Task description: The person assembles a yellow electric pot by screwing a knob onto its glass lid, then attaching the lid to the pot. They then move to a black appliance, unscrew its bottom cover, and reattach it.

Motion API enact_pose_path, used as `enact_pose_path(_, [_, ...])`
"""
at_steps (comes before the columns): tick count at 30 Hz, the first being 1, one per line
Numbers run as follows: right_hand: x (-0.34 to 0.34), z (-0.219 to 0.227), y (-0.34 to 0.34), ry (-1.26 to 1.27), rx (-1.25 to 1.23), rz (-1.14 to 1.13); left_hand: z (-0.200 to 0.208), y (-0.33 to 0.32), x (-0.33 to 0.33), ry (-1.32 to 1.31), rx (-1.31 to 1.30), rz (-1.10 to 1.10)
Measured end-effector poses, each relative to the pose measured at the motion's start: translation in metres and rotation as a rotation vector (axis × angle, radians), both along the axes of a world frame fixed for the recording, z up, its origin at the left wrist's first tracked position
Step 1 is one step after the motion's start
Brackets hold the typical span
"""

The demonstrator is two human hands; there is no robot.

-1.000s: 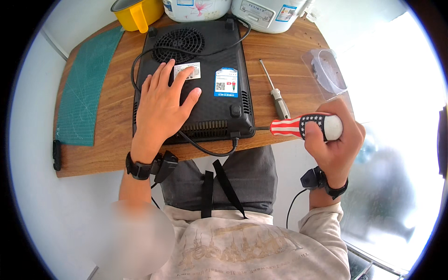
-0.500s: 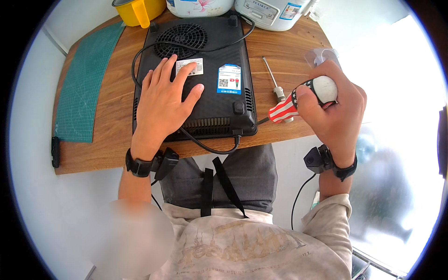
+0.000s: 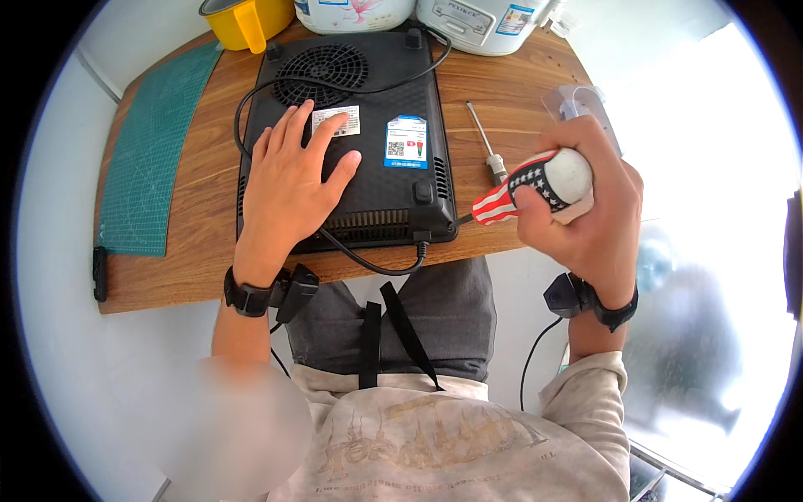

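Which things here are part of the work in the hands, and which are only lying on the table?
In use:
- black cooker, upside down, under the left hand
- striped screwdriver, gripped by the right hand

Lying about:
- second screwdriver
- green mat
- yellow cup
- two white pots
- clear plastic piece

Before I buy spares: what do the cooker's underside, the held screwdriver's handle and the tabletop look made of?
Cooker: matte black moulded plastic, judging by its vent slots and fan grille. Screwdriver handle: glossy plastic, probably, with a printed stripe-and-star pattern and white end cap. Tabletop: wood or wood-look laminate; grain lines show, which one is unclear.
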State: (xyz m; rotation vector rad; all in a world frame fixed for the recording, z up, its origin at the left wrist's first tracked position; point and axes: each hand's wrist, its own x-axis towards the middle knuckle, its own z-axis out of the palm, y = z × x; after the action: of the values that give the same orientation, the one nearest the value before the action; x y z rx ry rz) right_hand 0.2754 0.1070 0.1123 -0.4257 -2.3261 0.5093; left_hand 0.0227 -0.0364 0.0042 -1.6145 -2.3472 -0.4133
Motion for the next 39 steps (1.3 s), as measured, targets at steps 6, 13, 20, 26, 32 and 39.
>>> enact_pose_path(6, [0.003, 0.004, -0.002, -0.021, -0.027, 0.113, 0.001, 0.000, 0.002, -0.011, 0.006, 0.000])
enact_pose_path(13, [0.011, 0.004, -0.009, -0.050, 0.004, 0.103, 0.002, -0.002, 0.001, -0.025, 0.011, -0.006])
enact_pose_path(20, [0.002, -0.027, -0.012, 0.300, -0.264, 0.214, 0.018, -0.001, -0.008, -0.061, -0.151, -0.084])
enact_pose_path(26, [-0.003, -0.032, -0.019, 0.359, -0.099, 0.076, 0.081, 0.024, 0.007, -0.139, -0.343, -0.442])
enact_pose_path(32, [-0.004, -0.037, -0.020, 0.409, -0.114, 0.103, 0.092, 0.058, 0.039, -0.390, -0.460, -0.883])
enact_pose_path(39, [-0.004, -0.040, -0.015, 0.407, 0.002, 0.060, 0.076, 0.079, 0.030, -0.365, -0.407, -0.852])
